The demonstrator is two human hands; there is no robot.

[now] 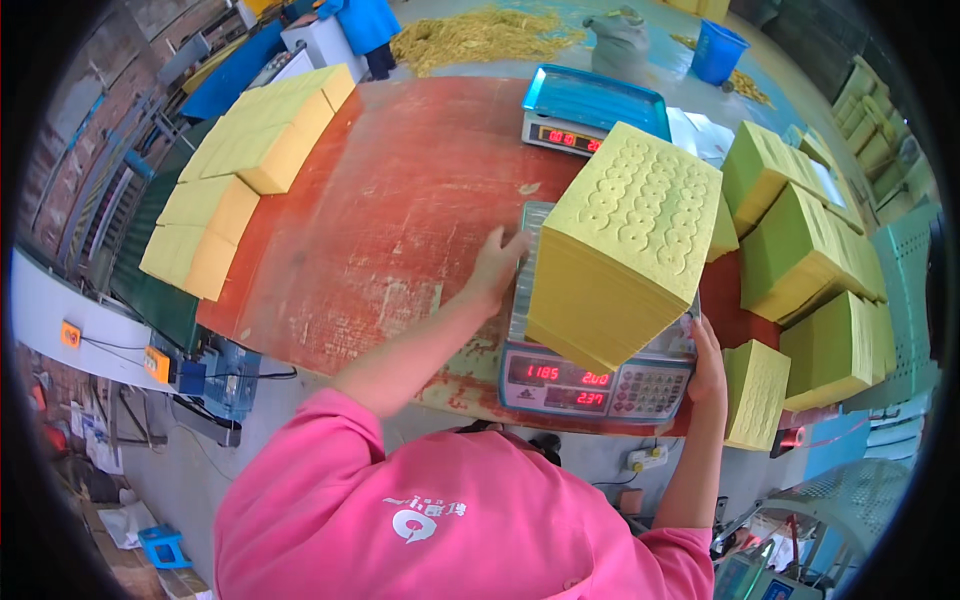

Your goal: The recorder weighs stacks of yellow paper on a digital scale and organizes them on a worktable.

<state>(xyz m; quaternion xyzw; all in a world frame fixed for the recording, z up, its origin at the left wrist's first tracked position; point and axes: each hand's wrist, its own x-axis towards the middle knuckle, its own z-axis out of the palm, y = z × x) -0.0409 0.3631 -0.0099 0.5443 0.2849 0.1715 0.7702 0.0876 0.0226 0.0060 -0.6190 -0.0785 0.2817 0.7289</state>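
Observation:
A thick stack of yellow embossed paper (630,240) sits tilted on a digital scale (600,385) with red lit digits, at the near edge of the red table (390,220). My left hand (497,265) lies with fingers spread at the scale pan's left edge, its fingertips at the stack's left side. On the other side, my right hand (708,362) cups the stack's lower right corner. My pink sleeves and back fill the lower part of the view.
A second scale with a blue pan (590,110) stands at the table's far side. More yellow stacks lie at the left (250,150) and several at the right (810,260). A blue bucket (718,50) and straw heaps are beyond.

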